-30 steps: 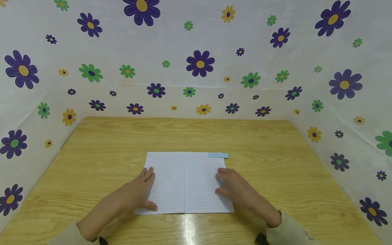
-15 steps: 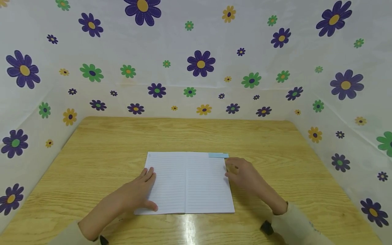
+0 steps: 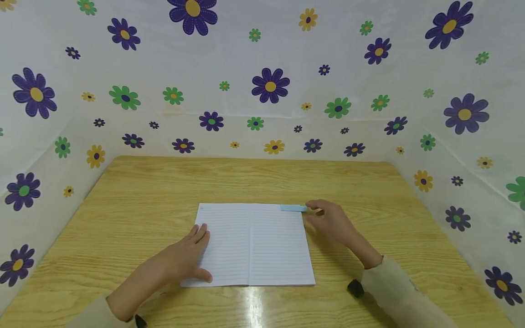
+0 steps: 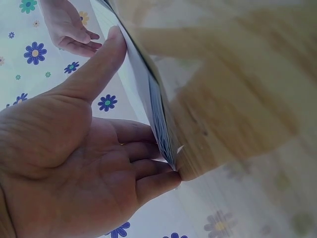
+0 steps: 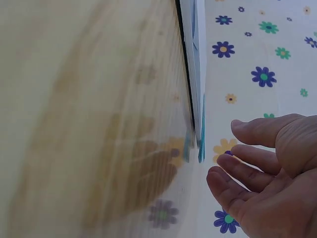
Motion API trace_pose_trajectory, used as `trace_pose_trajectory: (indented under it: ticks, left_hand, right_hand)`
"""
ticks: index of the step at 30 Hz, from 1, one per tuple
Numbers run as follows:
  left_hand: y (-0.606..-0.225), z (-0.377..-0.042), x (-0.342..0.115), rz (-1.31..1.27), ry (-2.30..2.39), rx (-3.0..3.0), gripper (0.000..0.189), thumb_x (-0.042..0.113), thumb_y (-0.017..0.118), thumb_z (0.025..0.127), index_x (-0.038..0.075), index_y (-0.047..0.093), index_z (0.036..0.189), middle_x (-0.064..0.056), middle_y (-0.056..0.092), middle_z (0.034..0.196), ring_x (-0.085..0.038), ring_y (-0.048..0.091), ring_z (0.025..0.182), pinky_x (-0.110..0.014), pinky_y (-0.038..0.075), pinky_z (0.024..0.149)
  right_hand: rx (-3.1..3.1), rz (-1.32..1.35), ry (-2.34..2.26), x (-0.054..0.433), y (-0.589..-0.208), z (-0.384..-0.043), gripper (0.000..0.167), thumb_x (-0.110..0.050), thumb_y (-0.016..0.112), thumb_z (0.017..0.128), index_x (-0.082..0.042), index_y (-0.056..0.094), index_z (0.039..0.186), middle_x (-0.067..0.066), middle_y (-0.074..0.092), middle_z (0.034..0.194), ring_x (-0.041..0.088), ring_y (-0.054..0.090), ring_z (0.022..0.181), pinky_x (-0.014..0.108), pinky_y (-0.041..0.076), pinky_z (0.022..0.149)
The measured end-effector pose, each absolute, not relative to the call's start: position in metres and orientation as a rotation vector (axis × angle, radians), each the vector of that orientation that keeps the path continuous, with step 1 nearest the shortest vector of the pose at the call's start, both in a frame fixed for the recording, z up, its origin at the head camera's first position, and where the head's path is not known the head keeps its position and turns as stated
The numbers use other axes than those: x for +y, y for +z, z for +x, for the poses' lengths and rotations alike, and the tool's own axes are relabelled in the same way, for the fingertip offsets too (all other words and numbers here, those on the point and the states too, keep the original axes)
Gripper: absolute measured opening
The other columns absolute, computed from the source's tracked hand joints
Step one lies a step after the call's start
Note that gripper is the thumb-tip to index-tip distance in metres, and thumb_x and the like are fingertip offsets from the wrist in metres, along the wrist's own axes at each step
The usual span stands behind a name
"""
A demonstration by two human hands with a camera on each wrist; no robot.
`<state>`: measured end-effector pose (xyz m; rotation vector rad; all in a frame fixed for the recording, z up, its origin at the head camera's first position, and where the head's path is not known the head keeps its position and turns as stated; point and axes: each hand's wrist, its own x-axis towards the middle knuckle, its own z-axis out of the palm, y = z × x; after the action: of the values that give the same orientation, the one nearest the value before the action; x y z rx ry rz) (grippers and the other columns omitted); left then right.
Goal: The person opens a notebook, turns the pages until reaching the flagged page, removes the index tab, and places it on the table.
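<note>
An open notebook (image 3: 275, 248) with lined white pages lies flat on the table. A light blue paper strip (image 3: 292, 208) is at the top of its right page and sticks out past the corner. My left hand (image 3: 182, 259) rests on the left page's outer edge, fingers and thumb spread. In the left wrist view, the thumb and fingertips of that left hand (image 4: 89, 163) lie along the page edges. Beside the strip's outer end is my right hand (image 3: 330, 223), fingers loosely bent. The right wrist view shows this hand (image 5: 267, 183) apart from the blue strip (image 5: 201, 148), holding nothing.
The wood-grain table (image 3: 164, 182) reflects a bright light near its front. White cloth (image 3: 229, 54) printed with purple, green and yellow flowers stands around the back and both sides. A black piece (image 3: 355, 288) sits at the right sleeve.
My right hand has left the right page's edge and moved up and outward to the blue strip's end. The left hand has stayed in place on the notebook.
</note>
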<state>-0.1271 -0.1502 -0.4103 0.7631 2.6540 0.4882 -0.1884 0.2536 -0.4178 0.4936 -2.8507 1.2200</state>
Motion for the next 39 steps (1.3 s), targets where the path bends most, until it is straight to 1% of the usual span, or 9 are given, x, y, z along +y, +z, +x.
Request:
trace_pose_trajectory:
  ticks: [4,11,17,24,31,39]
  left_hand:
    - [-0.409,-0.127,-0.150,0.761,0.488,2.655,0.112,0.047,0.086,0.079,-0.021,0.033,0.150,-0.040,0.020,0.161,-0.057,0.016,0.149,-0.063,0.027,0.118]
    - [-0.409,-0.128,-0.149,0.753,0.492,2.643,0.111,0.047,0.086,0.080,-0.021,0.032,0.150,-0.040,0.019,0.161,-0.057,0.016,0.149,-0.062,0.026,0.118]
    - [-0.408,-0.128,-0.150,0.742,0.501,2.633,0.111,0.046,0.086,0.079,-0.020,0.032,0.150,-0.039,0.018,0.161,-0.057,0.015,0.150,-0.062,0.026,0.118]
    - [-0.410,-0.128,-0.150,0.753,0.494,2.637,0.112,0.048,0.086,0.079,-0.021,0.033,0.150,-0.040,0.019,0.161,-0.057,0.015,0.149,-0.062,0.026,0.118]
    - [-0.410,-0.128,-0.150,0.777,0.502,2.638,0.112,0.047,0.086,0.079,-0.022,0.032,0.149,-0.041,0.019,0.160,-0.058,0.016,0.149,-0.063,0.025,0.118]
    - [-0.411,-0.126,-0.150,0.742,0.502,2.630,0.112,0.047,0.086,0.080,-0.021,0.031,0.150,-0.040,0.017,0.161,-0.057,0.015,0.150,-0.062,0.025,0.119]
  right_hand:
    - [-2.847,0.492,1.241,0.254,-0.419,-0.196,0.035,-0.002,0.071,0.096,0.012,0.065,0.128,0.028,0.066,0.128,0.043,0.069,0.107,0.048,0.060,0.087]
    - [-2.876,0.500,1.256,0.253,-0.423,-0.207,0.033,0.000,0.069,0.097,0.013,0.065,0.127,0.027,0.066,0.129,0.042,0.066,0.115,0.048,0.057,0.094]
    - [-2.892,0.461,1.320,0.253,-0.428,-0.215,0.032,-0.003,0.070,0.097,0.011,0.067,0.126,0.024,0.069,0.124,0.037,0.067,0.112,0.049,0.056,0.097]
    - [-2.909,0.437,1.286,0.252,-0.433,-0.221,0.031,-0.001,0.071,0.095,0.009,0.070,0.123,0.022,0.071,0.122,0.034,0.067,0.108,0.049,0.056,0.094]
    - [-2.876,0.556,1.177,0.251,-0.436,-0.225,0.028,0.007,0.071,0.091,0.011,0.071,0.119,0.024,0.071,0.116,0.034,0.067,0.102,0.049,0.056,0.090]
    - [-2.862,0.584,1.169,0.248,-0.437,-0.228,0.025,0.011,0.069,0.092,0.010,0.072,0.117,0.024,0.071,0.115,0.036,0.067,0.105,0.050,0.056,0.091]
